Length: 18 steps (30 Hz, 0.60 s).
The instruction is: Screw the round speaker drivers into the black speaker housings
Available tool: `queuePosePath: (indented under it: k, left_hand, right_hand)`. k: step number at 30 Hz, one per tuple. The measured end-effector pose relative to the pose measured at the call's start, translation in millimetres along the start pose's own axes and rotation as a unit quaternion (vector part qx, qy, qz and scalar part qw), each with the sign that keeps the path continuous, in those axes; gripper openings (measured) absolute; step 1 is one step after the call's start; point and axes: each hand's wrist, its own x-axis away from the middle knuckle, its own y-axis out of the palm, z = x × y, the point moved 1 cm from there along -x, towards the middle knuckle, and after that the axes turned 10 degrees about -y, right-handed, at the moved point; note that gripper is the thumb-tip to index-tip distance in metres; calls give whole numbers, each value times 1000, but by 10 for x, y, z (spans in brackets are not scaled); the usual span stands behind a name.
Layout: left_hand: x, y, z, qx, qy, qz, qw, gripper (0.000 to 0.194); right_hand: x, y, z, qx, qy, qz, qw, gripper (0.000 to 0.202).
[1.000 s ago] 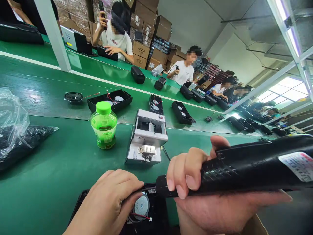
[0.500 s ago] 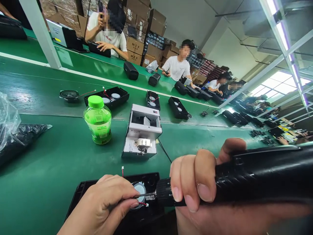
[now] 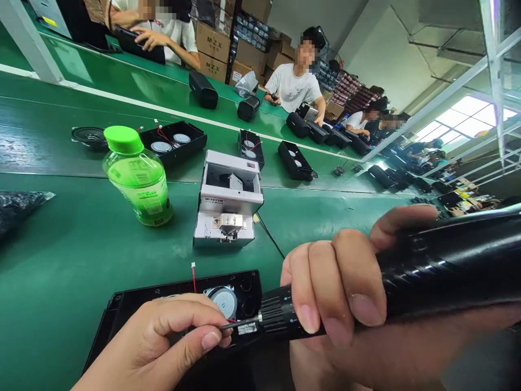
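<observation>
From the head camera, the right hand (image 3: 337,293) is wrapped tight around a black electric screwdriver (image 3: 407,282), whose thin bit (image 3: 240,323) points left. The left hand (image 3: 171,342) pinches its thumb and forefinger together at the tip of that bit, apparently seating a screw, though the screw itself is too small to make out. Just beneath both hands lies an open black speaker case (image 3: 179,304) on the green bench (image 3: 61,255), with a round speaker (image 3: 222,300) and a red wire (image 3: 192,277) showing inside. This looks like the loading step; the next move calls for a steady bit lowered square into a screw hole. A green bottle (image 3: 136,176) and a grey screw feeder (image 3: 228,201) stand beyond.
</observation>
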Motion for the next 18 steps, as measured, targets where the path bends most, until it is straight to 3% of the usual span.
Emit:
queuePosePath:
  k: [4,7,11,14,16,18]
  left_hand:
    - [49,-19,-194,-71,49,33,996,34]
    - [17,-41,-212,-220,93,94,967,64]
    - [-127,11,-21,-391,173,105,898,37]
    - [-237,53,166,-462,258,80,845,51]
    - [-292,60,243,-497,270,62,823,50]
    - [-322,61,261,-515,243,47,821,40]
  right_hand:
    - [-6,-91,12,-1,8,-9,1000,44]
    - [44,-157,50,5,-1,-13,1000,51]
    - [170,-261,62,24,-15,-21,999,62]
    - [255,-332,41,44,5,-31,999,65]
    - [301,-379,29,62,13,-34,997,65]
    - [345,-431,30,81,21,-61,995,58]
